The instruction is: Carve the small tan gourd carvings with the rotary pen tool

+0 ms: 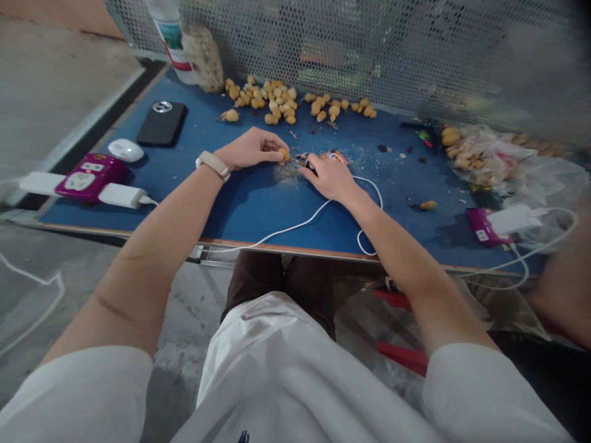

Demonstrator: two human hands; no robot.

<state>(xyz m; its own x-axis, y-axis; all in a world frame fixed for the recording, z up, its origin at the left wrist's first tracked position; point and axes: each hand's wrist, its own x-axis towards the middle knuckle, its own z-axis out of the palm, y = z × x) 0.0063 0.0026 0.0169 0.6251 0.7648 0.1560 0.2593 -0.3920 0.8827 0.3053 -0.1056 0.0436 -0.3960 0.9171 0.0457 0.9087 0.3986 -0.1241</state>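
My left hand, with a pale band on its wrist, pinches a small yellow-brown gourd between thumb and fingers just above the blue tabletop. Facing it, my right hand is closed around a small dark tool, its thin tip pointing at the gourd. Most of the tool is hidden by my fingers, so its exact kind does not show. A white cable runs beneath my right wrist. Pale dust lies below the gourd.
Several small gourds are heaped along the mesh panel. To the left are a phone, a white mouse-like object and a purple power socket. A plastic bag and another purple socket lie right, near a person's blurred arm.
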